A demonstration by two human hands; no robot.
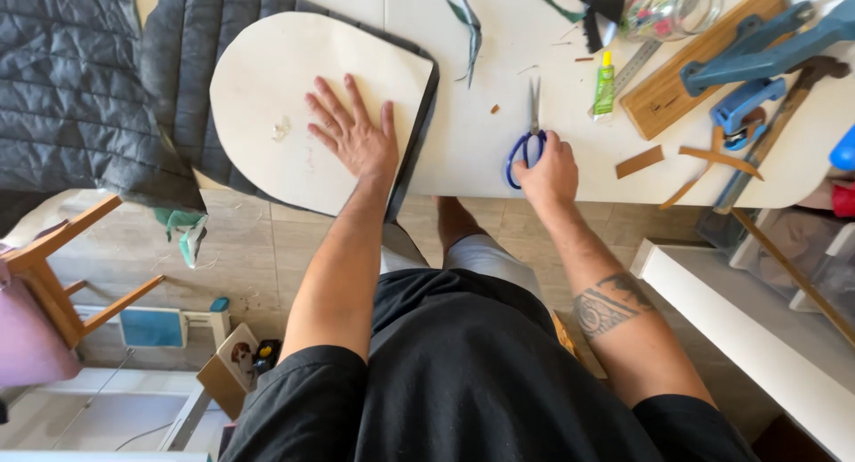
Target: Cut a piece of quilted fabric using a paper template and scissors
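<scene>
At the table edge, L hand lies flat, fingers spread, pressing a rounded cream template onto dark quilted fabric. R hand is closed over the blue scissors, blades pointing away from the body, lying on the white table. Past the R hand: glue tube, ruler, wood board, blue clamp, hammer, jar, scraps. Risk, imo: template and fabric overhang the edge, so if the L hand eases off, they could slide or shift out of line.
</scene>
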